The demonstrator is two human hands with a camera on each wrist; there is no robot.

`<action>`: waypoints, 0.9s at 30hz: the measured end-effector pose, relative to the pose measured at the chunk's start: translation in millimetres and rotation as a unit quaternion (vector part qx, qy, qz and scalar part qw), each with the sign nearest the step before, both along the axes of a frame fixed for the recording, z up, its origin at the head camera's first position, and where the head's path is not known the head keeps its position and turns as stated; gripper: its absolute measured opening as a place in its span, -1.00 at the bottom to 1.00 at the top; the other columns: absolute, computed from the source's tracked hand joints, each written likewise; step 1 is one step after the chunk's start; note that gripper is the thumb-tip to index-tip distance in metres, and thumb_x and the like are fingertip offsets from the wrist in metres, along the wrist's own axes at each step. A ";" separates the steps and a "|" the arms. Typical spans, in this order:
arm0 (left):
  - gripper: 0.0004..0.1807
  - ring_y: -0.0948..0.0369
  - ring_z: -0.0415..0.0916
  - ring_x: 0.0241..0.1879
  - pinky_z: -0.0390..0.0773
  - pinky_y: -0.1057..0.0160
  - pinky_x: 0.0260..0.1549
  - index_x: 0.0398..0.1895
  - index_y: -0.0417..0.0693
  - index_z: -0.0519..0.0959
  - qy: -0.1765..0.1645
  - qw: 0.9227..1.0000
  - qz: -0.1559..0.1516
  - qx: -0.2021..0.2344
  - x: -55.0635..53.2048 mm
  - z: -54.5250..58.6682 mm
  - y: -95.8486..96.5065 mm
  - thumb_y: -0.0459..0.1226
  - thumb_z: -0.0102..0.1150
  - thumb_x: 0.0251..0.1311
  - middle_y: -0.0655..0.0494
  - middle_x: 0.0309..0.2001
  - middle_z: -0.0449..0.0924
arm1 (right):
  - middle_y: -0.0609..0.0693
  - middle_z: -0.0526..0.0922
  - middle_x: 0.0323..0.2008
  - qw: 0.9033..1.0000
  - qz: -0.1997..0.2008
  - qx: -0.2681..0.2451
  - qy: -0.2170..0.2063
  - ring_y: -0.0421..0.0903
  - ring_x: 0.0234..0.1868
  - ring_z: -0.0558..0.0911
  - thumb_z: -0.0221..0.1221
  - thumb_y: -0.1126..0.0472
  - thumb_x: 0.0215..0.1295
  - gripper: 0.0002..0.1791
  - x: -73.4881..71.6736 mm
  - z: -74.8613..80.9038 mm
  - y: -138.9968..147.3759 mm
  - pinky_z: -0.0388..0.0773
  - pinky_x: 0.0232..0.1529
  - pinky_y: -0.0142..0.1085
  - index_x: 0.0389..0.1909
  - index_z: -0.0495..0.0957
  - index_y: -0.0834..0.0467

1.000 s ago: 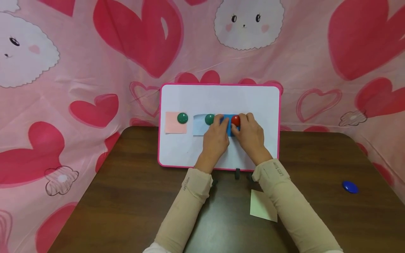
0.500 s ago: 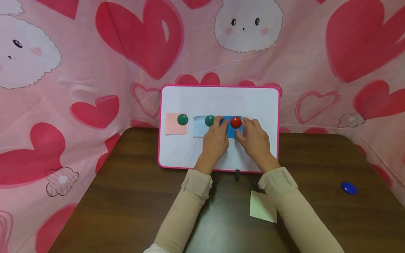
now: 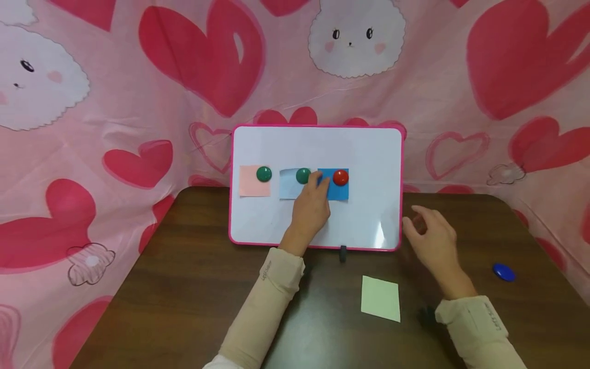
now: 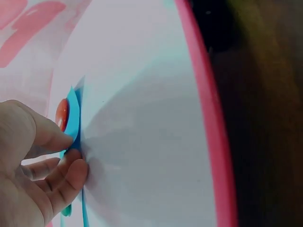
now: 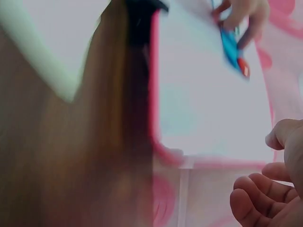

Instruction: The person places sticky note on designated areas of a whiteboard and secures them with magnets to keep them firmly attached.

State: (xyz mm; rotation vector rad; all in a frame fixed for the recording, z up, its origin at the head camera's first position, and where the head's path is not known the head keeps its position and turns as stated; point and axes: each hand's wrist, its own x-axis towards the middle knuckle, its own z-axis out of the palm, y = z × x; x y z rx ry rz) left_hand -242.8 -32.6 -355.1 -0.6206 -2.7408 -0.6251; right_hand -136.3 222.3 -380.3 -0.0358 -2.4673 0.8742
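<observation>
A pink-framed whiteboard leans upright at the back of the table. On it a round red magnet sits over the upper right of a blue sticky note. My left hand pinches the blue note's left edge between thumb and fingers, as the left wrist view shows. Left of it, a green magnet lies on a light blue note, and another green magnet on a pink note. My right hand, fingers loosely bent and holding nothing, is off the board's right edge.
A pale green note lies on the dark wooden table in front of the board. Farther right rests a blue magnet. A black foot juts out below the board's lower edge. Patterned pink cloth hangs behind.
My right hand has let go of the red magnet and moved right and down, past the board's edge. The magnet stays on the blue note. My left hand keeps its place.
</observation>
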 end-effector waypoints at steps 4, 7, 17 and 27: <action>-0.44 0.04 0.47 0.23 0.63 0.17 -0.02 0.43 -0.16 0.40 -0.012 1.000 0.003 -0.005 3.5 -2.9 -2.3 -0.29 0.19 0.38 -0.08 0.42 0.24 | 0.30 0.59 -0.18 1.000 -0.023 -0.012 -0.010 0.17 -0.20 0.52 0.16 0.18 0.43 -0.63 15.5 -10.5 34.9 0.22 0.09 0.27 0.11 0.56 0.35; -0.44 0.03 0.47 0.23 0.64 0.15 -0.04 0.43 -0.17 0.40 -0.018 1.000 -0.002 -0.009 6.1 -5.3 -2.7 -0.27 0.18 0.39 -0.08 0.41 0.25 | 0.29 0.62 -0.18 0.999 -0.051 -0.013 -0.014 -0.17 -0.23 0.50 0.15 0.18 0.42 -0.65 26.0 -20.3 60.1 0.17 0.13 0.27 0.05 0.59 0.35; -0.59 0.16 0.59 -0.06 0.65 0.24 -0.14 0.27 -0.12 0.56 -0.075 0.996 -0.019 -0.046 21.4 -5.4 5.0 -0.18 0.14 0.43 -0.02 0.07 0.53 | -0.39 0.48 -0.41 0.990 -0.138 -0.008 -0.034 -0.63 -0.37 0.26 0.08 0.19 0.36 -0.66 67.2 -40.5 132.2 0.18 0.06 0.19 -0.03 0.62 0.36; -0.73 0.19 0.56 -0.16 0.61 0.21 -0.11 0.07 -0.04 0.67 -0.154 0.970 -0.131 -0.134 44.6 -9.3 18.2 -0.19 0.10 0.44 0.10 -0.13 0.67 | 0.45 0.55 -0.16 0.968 -0.195 0.079 -0.138 0.43 -0.15 0.51 0.03 0.09 0.36 -0.54 92.6 -53.8 175.8 0.35 -0.21 0.21 0.04 0.50 0.41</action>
